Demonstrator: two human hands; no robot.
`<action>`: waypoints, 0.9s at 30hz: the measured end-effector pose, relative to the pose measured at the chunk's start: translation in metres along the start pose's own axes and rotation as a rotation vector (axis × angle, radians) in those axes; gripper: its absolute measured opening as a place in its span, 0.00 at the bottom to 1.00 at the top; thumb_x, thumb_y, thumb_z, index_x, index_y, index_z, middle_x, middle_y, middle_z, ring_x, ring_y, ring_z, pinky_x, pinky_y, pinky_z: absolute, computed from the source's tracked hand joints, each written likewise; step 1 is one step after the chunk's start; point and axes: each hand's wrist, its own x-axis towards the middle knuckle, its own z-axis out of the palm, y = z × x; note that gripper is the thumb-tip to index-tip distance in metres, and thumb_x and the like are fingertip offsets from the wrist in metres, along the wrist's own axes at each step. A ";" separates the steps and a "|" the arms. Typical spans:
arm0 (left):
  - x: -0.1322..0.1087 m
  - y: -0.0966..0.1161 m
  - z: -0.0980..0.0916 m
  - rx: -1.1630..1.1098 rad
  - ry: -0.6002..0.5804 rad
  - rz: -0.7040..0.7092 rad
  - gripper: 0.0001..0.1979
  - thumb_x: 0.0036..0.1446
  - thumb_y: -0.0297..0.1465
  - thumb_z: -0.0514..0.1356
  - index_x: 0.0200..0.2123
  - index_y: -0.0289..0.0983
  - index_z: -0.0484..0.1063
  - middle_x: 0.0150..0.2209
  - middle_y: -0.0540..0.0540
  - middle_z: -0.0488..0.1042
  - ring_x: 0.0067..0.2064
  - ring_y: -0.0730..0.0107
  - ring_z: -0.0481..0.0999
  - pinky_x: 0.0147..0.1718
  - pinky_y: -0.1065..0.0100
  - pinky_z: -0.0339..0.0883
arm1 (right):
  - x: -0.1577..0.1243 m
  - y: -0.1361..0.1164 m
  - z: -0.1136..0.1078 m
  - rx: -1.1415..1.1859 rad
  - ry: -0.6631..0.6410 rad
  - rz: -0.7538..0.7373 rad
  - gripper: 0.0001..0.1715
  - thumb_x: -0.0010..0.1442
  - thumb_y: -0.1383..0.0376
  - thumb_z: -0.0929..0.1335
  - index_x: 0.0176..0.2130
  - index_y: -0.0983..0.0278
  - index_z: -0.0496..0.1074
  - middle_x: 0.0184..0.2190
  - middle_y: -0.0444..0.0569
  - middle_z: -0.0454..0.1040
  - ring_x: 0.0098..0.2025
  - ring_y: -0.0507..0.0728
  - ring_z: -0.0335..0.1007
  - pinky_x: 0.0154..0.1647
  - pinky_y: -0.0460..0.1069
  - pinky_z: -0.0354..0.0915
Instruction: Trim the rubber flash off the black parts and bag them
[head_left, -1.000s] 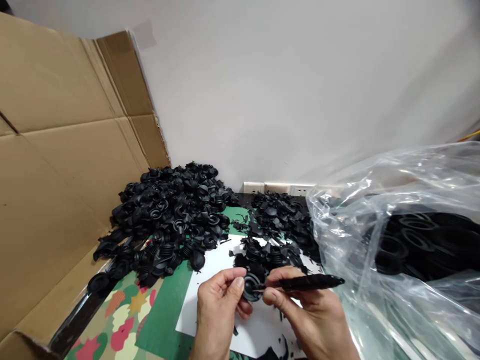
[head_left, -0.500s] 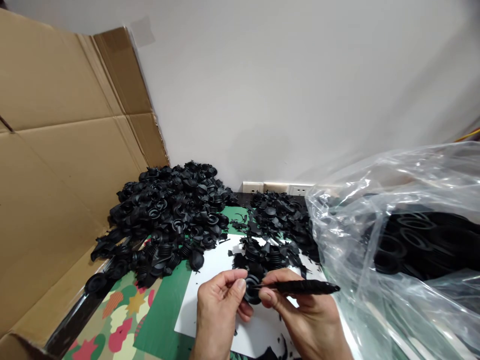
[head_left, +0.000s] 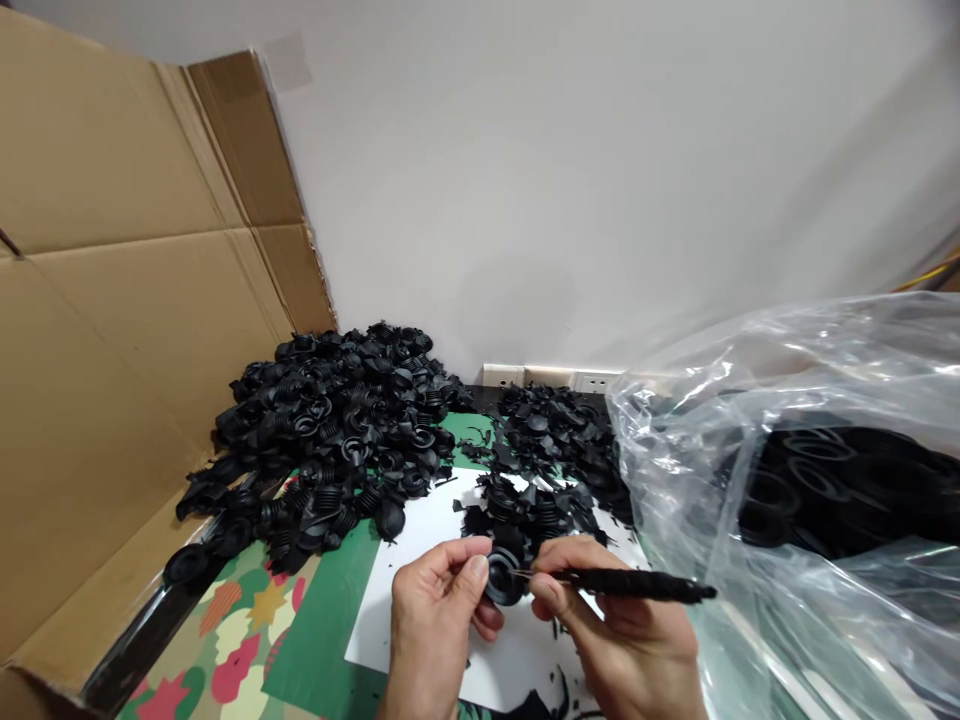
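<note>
My left hand point(head_left: 442, 610) pinches a round, ribbed black rubber part point(head_left: 504, 576) between thumb and fingers, its ringed open face turned up and toward me. My right hand point(head_left: 600, 610) grips what look like tweezers point(head_left: 630, 584), with a black-wrapped handle pointing right and thin metal tips. Those tips reach into the rubber part's opening; whether they touch its inside is hard to tell. Just beyond both hands lies a small heap of black rubber pieces point(head_left: 517, 505) on a white sheet point(head_left: 405, 575).
A large pile of black rubber parts point(head_left: 337, 420) fills the back left, beside a cardboard panel point(head_left: 135, 200). Black scraps point(head_left: 562, 430) lie behind the sheet. A clear plastic bag point(head_left: 675, 480) of black rings stands at right. Wall sockets point(head_left: 592, 382) sit behind.
My right hand has shifted slightly right, drawing the tweezers partly back from the rubber part and tilting the handle end lower. My left hand keeps its hold, with the part's face showing more.
</note>
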 end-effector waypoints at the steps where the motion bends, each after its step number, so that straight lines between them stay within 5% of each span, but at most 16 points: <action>1: 0.000 0.000 -0.001 -0.005 -0.003 -0.002 0.15 0.44 0.38 0.67 0.32 0.32 0.78 0.14 0.50 0.73 0.16 0.75 0.69 0.17 0.75 0.64 | 0.000 0.000 0.000 0.013 0.006 0.049 0.06 0.52 0.62 0.71 0.27 0.61 0.72 0.24 0.45 0.71 0.22 0.53 0.68 0.21 0.47 0.64; 16: -0.003 0.006 0.004 0.012 0.048 0.013 0.15 0.42 0.37 0.68 0.30 0.31 0.79 0.12 0.50 0.72 0.15 0.73 0.69 0.17 0.74 0.63 | -0.002 -0.002 0.006 0.035 0.014 0.038 0.05 0.52 0.63 0.71 0.27 0.61 0.73 0.22 0.45 0.71 0.23 0.54 0.67 0.21 0.47 0.63; 27: -0.006 0.005 0.006 0.085 0.095 0.100 0.13 0.42 0.36 0.67 0.29 0.32 0.80 0.14 0.49 0.74 0.16 0.72 0.71 0.16 0.74 0.65 | 0.000 -0.010 0.008 0.025 0.070 0.207 0.10 0.50 0.59 0.71 0.25 0.62 0.73 0.16 0.43 0.71 0.19 0.55 0.68 0.23 0.48 0.65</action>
